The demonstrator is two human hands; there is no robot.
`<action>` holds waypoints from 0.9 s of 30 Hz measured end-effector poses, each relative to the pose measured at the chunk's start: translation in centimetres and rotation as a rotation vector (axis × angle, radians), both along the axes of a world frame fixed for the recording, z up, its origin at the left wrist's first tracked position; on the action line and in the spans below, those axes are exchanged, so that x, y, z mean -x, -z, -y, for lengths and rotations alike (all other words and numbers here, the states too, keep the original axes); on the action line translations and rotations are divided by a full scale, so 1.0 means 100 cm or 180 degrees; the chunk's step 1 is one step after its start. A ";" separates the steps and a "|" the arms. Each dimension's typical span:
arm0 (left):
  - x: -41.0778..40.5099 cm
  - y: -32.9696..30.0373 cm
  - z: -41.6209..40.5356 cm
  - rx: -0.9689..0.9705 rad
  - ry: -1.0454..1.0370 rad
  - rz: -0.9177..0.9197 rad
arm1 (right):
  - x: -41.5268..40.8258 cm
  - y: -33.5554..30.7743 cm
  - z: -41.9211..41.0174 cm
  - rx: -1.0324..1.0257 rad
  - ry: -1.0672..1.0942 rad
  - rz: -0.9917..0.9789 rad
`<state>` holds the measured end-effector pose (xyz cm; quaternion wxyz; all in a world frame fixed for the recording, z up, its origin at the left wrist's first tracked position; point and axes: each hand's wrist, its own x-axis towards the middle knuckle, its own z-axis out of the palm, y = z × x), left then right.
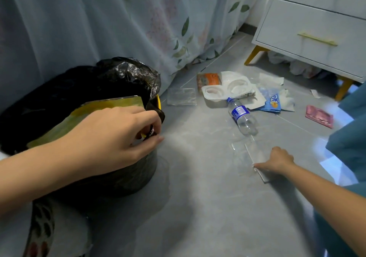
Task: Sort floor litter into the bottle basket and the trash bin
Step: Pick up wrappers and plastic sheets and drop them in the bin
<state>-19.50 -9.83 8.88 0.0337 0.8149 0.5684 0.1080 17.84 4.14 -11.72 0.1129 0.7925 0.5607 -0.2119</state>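
Left hand [111, 138] at black-bagged trash bin [79, 122]; right hand [277, 160] on flat clear plastic packet [247, 156].

Left hand: fingers curled, pinching the black liner at the bin's near rim; yellow-green flat carton [95, 116] stands in the bin just behind the knuckles. Right hand: fingers curled down on the clear packet's edge on the grey tiled floor [198, 197]. Beyond the right hand: clear plastic water bottle with blue label [242, 116], lying on its side; white moulded two-cup plastic tray [227, 90]; orange wrapper [209, 79]; blue-and-white wrapper [274, 100]; pink foil wrapper [318, 116]. Bottle basket: cannot tell where.
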 end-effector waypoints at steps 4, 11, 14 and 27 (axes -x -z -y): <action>0.002 0.000 0.002 0.0163 -0.0037 0.0126 | 0.005 0.003 0.003 0.0120 -0.0049 0.0146; 0.003 0.004 0.003 0.0110 -0.0224 0.0239 | 0.003 0.006 0.006 0.0551 -0.0178 0.0383; 0.005 0.003 0.004 -0.0081 -0.0319 0.0414 | 0.000 -0.002 0.003 0.0357 -0.0343 0.0062; -0.002 -0.018 0.023 -0.0106 -0.0301 0.0830 | 0.019 -0.043 0.024 0.0188 -0.0268 -0.2563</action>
